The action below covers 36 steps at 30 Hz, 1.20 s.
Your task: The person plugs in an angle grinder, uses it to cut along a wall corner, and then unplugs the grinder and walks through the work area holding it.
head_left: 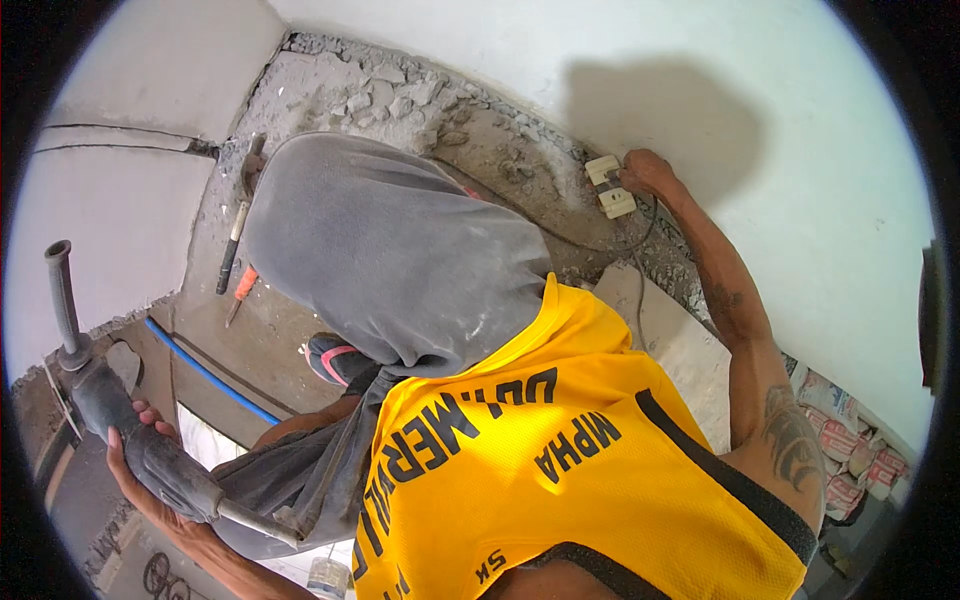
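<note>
My left hand (pixel 150 465) is wrapped round the dark body of an angle grinder (pixel 165 455), held up at the left. Its side handle (pixel 62 290) points up, and a thin disc (pixel 60 398) shows edge-on beside the head. My right arm reaches far out to the right. There my right hand (pixel 650 173) is closed at the end of a cream outlet box (pixel 611 187) by the wall's foot. A small dark piece, perhaps a plug, lies against the box; my fingertips are partly hidden. A grey cord (pixel 590 245) runs along the floor near the box.
Broken concrete rubble (pixel 400 95) lies along the wall base. A hammer (pixel 238 225) and an orange-handled tool (pixel 243 290) rest on the floor at left, near a blue pipe (pixel 210 360). My grey-clad knee fills the middle. A flat slab (pixel 675 345) and bags (pixel 845 440) lie at right.
</note>
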### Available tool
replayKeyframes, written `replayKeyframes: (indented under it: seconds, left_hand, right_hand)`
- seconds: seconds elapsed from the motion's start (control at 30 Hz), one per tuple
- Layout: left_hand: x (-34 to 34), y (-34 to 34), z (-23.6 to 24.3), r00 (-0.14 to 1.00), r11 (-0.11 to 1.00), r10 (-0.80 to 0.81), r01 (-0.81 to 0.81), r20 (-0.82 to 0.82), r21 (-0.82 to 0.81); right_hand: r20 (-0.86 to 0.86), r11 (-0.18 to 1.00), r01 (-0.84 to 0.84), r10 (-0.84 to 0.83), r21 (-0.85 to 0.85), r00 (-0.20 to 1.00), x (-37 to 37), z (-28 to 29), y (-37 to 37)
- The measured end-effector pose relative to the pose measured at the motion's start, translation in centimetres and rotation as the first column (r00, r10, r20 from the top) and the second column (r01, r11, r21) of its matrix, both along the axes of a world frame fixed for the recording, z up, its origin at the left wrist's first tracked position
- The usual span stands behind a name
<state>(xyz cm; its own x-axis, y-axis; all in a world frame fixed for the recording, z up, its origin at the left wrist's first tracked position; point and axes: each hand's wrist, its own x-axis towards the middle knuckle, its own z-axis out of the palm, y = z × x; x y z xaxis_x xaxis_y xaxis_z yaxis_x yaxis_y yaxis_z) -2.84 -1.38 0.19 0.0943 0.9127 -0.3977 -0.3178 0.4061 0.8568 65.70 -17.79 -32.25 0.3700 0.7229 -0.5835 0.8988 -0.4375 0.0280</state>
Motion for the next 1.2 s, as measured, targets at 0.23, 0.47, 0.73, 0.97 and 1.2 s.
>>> replayKeyframes:
  seconds: [0.23, 0.47, 0.73, 0.97, 1.2]
  left_hand:
    - [-0.7, 0.0, 0.0, 0.997, 1.0, 0.001, 0.0, -0.081, 0.012]
    - [0.5, 0.0, -0.1, 0.995, 0.999, 0.036, -0.037, -0.09, -0.012]
    - [1.0, 1.1, 0.3, 0.989, 1.0, 0.019, -0.02, -0.147, -0.005]
    - [4.4, 0.8, -0.5, 0.914, 0.972, 0.214, -0.233, -0.346, -0.013]
    - [3.7, -0.9, -0.2, 0.909, 0.983, 0.183, -0.172, -0.375, 0.062]
  right_hand:
    - [0.024, 0.989, -0.079, 0.082, -0.121, 0.996, -1.4, -0.4, 2.9]
    - [-0.005, 0.926, -0.22, 0.23, -0.307, 0.973, -0.6, -0.5, 4.7]
    - [-0.077, 0.85, -0.405, 0.404, -0.336, 0.912, -0.7, -1.1, 5.5]
    - [0.006, 0.917, -0.206, 0.221, -0.341, 0.975, 6.7, -4.3, 0.4]
    - [0.056, 0.985, -0.169, 0.167, 0.036, 0.984, -6.7, 11.9, 9.7]
